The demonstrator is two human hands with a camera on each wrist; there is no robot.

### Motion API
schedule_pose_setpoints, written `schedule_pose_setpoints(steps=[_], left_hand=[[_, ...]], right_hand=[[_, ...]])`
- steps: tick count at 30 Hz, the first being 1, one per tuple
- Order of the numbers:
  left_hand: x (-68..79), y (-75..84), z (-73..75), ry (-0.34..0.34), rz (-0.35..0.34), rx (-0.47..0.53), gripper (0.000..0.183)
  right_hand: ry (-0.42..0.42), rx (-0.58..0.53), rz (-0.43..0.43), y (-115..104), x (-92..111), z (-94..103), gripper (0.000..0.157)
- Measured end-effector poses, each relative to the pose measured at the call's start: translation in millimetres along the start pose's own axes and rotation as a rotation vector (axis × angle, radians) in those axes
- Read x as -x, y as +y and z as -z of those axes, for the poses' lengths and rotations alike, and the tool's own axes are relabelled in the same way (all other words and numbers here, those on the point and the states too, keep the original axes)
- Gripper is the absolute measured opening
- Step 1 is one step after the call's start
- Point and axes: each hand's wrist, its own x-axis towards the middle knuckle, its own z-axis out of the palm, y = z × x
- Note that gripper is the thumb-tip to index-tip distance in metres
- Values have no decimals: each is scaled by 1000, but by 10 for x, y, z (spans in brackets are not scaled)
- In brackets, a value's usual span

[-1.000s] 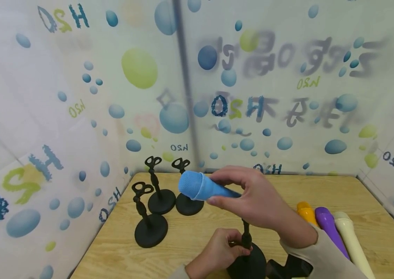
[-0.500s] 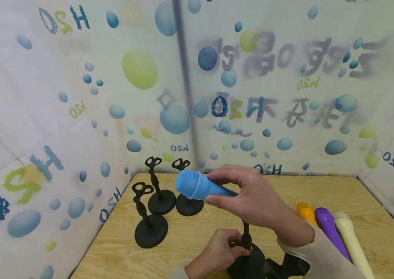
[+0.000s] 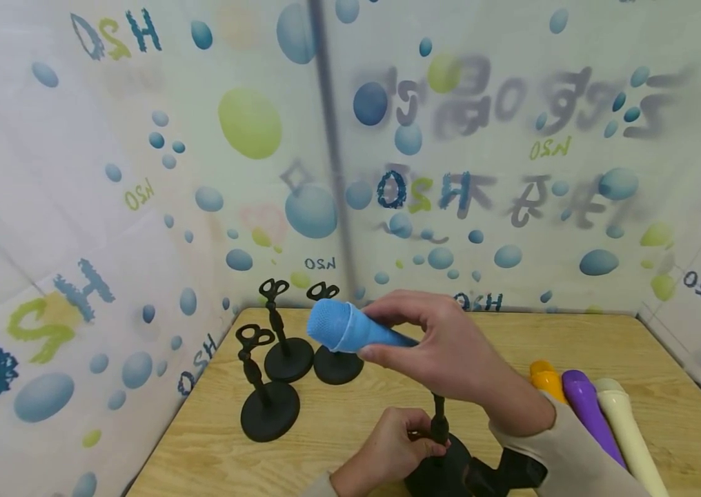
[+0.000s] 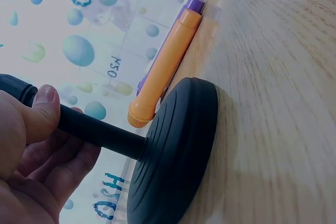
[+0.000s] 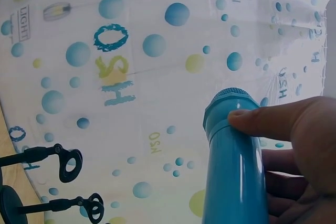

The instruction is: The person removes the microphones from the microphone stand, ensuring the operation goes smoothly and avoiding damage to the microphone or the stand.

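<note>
My right hand point(image 3: 443, 338) holds a blue toy microphone point(image 3: 341, 326) in the air over the table, its mesh head toward the left. In the right wrist view, the thumb lies along the microphone point(image 5: 236, 166) just below its head. Lower down, my left hand point(image 3: 388, 445) grips the stem of a black microphone stand point(image 3: 439, 431) low, near its round base. The left wrist view shows thumb and fingers around the stem above the stand's base point(image 4: 176, 150), which is on the wooden table. In the head view the top of this stand is hidden behind my right hand.
Three more black microphone stands point(image 3: 270, 411) with looped clips are upright at the back left. On the right lie an orange microphone point(image 3: 546, 379), a purple one point(image 3: 593, 414) and a cream one point(image 3: 633, 435). A printed curtain point(image 3: 512, 276) encloses the wooden table point(image 3: 201, 455).
My right hand has drifted slightly left and up with the blue microphone. The left hand stays on the stand's stem, which has not visibly moved.
</note>
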Motion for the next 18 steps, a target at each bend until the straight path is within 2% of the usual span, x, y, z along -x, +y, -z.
schedule_pose_setpoints(steps=[9,18], left_hand=[[8,9,-2,-1,-4,18,6],[21,-11,2,2,-14,-17,6]], right_hand=[[-13,-17,12,-7,-46,-33,30],[-17,-19,14,-62,-119,-70,31]])
